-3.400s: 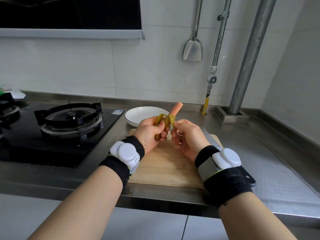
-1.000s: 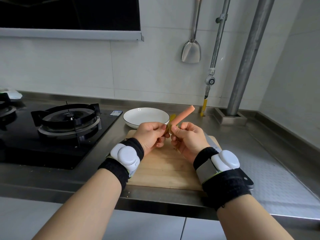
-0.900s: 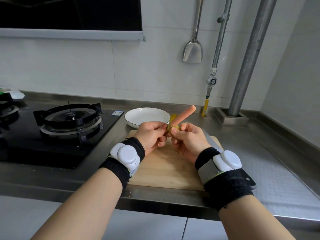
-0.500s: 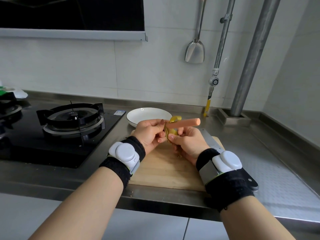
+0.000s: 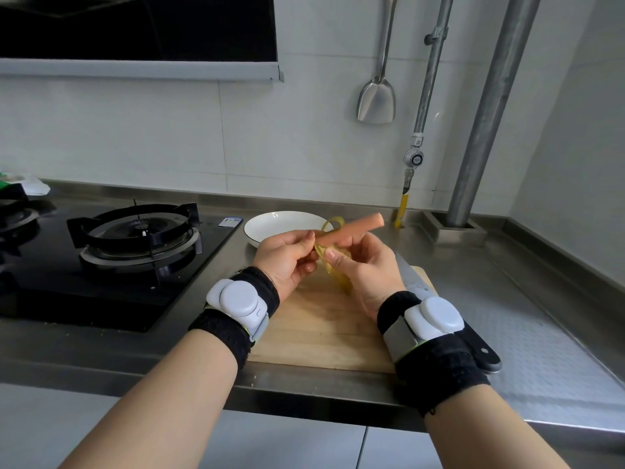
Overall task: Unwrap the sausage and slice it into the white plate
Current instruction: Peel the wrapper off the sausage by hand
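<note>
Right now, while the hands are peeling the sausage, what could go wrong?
The sausage is mostly bare and pinched only at one end by the left hand, so it could slip or snap and fall. The yellow wrapper that the right hand pulls might tear. The knife lies partly hidden under the right wrist, so lowering that wrist is risky.

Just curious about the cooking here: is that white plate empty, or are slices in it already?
Empty. The white plate shows only bare white inside, and the sausage is uncut, held in both hands.
</note>
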A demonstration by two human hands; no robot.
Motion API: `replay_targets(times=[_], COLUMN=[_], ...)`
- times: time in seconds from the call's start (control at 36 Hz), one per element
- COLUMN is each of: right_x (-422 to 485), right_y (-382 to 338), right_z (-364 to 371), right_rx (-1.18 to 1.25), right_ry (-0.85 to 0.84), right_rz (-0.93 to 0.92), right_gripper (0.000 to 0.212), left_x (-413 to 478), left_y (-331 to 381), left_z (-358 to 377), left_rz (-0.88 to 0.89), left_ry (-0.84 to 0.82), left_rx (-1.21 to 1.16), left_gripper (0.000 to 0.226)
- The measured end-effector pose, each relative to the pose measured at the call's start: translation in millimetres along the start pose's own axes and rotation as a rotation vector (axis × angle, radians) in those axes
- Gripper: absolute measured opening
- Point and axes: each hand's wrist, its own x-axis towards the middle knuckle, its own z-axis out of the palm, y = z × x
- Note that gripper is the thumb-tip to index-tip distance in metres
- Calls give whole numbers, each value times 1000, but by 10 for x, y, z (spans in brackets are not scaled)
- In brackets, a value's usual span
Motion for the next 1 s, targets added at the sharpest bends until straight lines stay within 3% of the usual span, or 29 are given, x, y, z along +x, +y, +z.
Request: replay_targets(times=[0.25,0.36,0.42,0.56,0.64,0.72,0.86,1.0], right_x=[20,30,33,19,2,-3,-17,-24], right_y=[5,17,24,31,27,40,33,23], right_z=[-38,-29,-26,-11,13,17,12,9], right_rx=[-189,-379,-447,-631,-642,-552,-524,-416], right_ry=[107,123,134,117,73,54,38,57], right_rz=[-94,-150,-180,-303,-295,-265,-259,-266], right_gripper=[12,16,20,34,28,12,11,4], left_x=[-7,-19,-16,-8,-8,9,9,15], left_y=[-54,-63,-74,-92,-81,-73,-69,-70], left_z=[0,4,-5,-14,-17,-34,-6,-15], left_rz=[18,140,200,260,234,167,143,185], left_ry=[-54,-19,-31,-52,-102,-82,-21,70], left_rx=[225,472,518,532,471,372,306,384], left_gripper=[11,51,59,38,16,16,15,23])
